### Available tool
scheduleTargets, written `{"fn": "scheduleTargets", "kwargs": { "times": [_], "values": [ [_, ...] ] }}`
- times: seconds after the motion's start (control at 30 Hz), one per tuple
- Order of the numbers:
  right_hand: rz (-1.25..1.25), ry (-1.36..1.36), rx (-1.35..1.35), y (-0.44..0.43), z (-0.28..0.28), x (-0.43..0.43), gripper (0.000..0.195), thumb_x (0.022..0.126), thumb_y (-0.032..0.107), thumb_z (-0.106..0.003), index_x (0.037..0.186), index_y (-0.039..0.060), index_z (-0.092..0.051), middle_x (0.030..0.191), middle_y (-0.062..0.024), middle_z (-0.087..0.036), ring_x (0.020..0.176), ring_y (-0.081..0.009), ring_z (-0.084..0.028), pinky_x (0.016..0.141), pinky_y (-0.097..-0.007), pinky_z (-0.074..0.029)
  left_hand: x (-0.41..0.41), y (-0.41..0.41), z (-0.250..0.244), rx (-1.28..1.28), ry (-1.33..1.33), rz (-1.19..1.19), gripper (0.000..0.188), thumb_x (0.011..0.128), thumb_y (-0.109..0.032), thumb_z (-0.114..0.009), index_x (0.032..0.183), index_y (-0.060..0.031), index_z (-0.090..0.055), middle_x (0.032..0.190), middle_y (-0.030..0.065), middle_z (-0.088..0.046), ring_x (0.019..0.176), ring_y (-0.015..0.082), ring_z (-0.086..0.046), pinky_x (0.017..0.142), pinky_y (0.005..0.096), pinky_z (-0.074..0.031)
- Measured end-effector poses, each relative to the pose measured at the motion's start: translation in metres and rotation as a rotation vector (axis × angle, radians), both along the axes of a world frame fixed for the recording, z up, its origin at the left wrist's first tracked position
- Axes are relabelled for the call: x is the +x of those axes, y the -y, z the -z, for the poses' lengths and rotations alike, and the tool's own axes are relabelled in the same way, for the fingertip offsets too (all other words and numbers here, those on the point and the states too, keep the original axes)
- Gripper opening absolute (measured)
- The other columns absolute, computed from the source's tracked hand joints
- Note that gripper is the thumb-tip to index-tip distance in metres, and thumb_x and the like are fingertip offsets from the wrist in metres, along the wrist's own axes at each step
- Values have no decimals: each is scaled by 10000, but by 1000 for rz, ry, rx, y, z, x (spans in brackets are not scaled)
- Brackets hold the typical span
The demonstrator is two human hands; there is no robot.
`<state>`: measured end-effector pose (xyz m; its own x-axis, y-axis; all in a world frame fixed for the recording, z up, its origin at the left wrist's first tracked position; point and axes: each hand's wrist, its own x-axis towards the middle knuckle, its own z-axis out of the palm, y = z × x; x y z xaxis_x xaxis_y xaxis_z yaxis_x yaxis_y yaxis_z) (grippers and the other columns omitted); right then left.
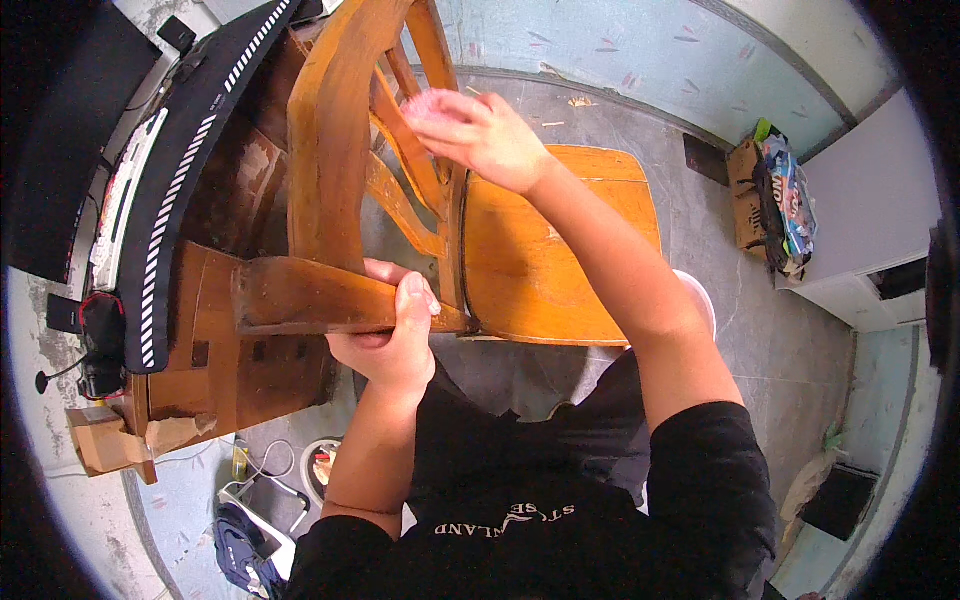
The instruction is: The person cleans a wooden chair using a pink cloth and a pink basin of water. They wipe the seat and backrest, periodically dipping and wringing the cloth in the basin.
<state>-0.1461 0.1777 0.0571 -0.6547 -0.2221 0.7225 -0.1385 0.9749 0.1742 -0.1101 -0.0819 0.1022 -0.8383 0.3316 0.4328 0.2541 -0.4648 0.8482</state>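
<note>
My left hand [397, 330] grips the side post of a wooden chair's backrest [326, 150], thumb over the wood. In my right hand [476, 139] is a pink cloth [431, 106], held beside the slats of the backrest; whether it touches the wood I cannot tell. The chair's wooden seat [555, 247] lies to the right of the backrest, below my right forearm, with scuffs on its surface.
A desk with a black striped mat [187, 172] and a white keyboard [127, 199] stands at the left. Bags and a cardboard box [745, 196] rest by the cabinet [862, 202] at the right. A white bin [322, 469] is at the lower left.
</note>
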Motion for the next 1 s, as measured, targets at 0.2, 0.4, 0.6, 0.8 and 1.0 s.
{"fn": "scheduleTargets", "kwargs": {
  "times": [0.2, 0.4, 0.6, 0.8, 1.0],
  "values": [
    [63, 154, -51, 8, 51, 16, 448, 796, 242, -725, 1243, 241, -692, 1410, 115, -576, 1280, -266, -518, 919, -421, -515, -1, 0, 3, -4, -7, -16, 130, 899, 33, -616, 884, -8, -494, 724, 99, -554, 558, 189, -559, 522, 344, -502],
    [22, 142, -284, 17, 85, 16, 304, 864, 279, -723, 1154, 188, -743, 1283, 31, -647, 1177, -283, -584, 923, -409, -537, -5, 2, 7, -14, -32, -2, 122, 905, 22, -610, 873, -4, -495, 697, 91, -544, 548, 191, -553, 523, 339, -499],
    [-236, 261, -299, -6, 63, 25, 409, 781, 56, -676, 1184, 115, -708, 1260, -63, -663, 1187, -310, -578, 1032, -421, -482, -3, -2, 5, 33, 4, 10, 146, 907, 27, -639, 884, -7, -499, 726, 97, -552, 558, 190, -558, 523, 342, -507],
    [-37, -195, -272, 14, -38, 25, 390, 811, 114, -657, 1198, 65, -655, 1314, -78, -627, 1229, -291, -573, 1084, -422, -459, -2, -1, 6, 30, 12, -17, 155, 901, 55, -646, 900, -2, -502, 748, 105, -556, 572, 190, -572, 524, 341, -518],
    [-153, -251, 82, 0, -73, -6, 654, 661, 83, -748, 1304, 112, -629, 1373, -35, -609, 1228, -269, -582, 980, -388, -520, -2, 0, 6, 11, -6, 1, 154, 896, 70, -633, 930, 4, -498, 747, 105, -560, 567, 186, -575, 524, 340, -515]
  ]
}}
